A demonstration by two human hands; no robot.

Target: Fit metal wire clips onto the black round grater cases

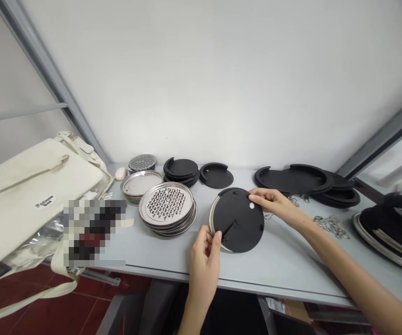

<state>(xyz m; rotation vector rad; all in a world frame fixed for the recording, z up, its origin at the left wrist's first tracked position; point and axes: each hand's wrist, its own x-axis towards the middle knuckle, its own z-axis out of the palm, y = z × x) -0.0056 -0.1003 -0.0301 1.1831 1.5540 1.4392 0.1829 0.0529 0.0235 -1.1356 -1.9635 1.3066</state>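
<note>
Both of my hands hold a black round plate (240, 223) tilted above the grey table, with a silver rim showing along its left side. My left hand (206, 251) pinches its lower left edge. At the upper right edge, beside a small white dot, my right hand (269, 201) grips it between thumb and fingers. Left of the plate stands a stack of silver discs, its top grater disc (167, 204) full of raised holes. Behind that are a stack of plain silver lids (141, 184) and a finer perforated disc (142, 163).
Black round pieces (180, 168) and a single black disc (217, 175) lie near the wall. More black trays (293, 179) and metal chains (331, 225) are to the right, with large silver-rimmed items (392, 228) beyond. A cream bag (36, 186) fills the left side.
</note>
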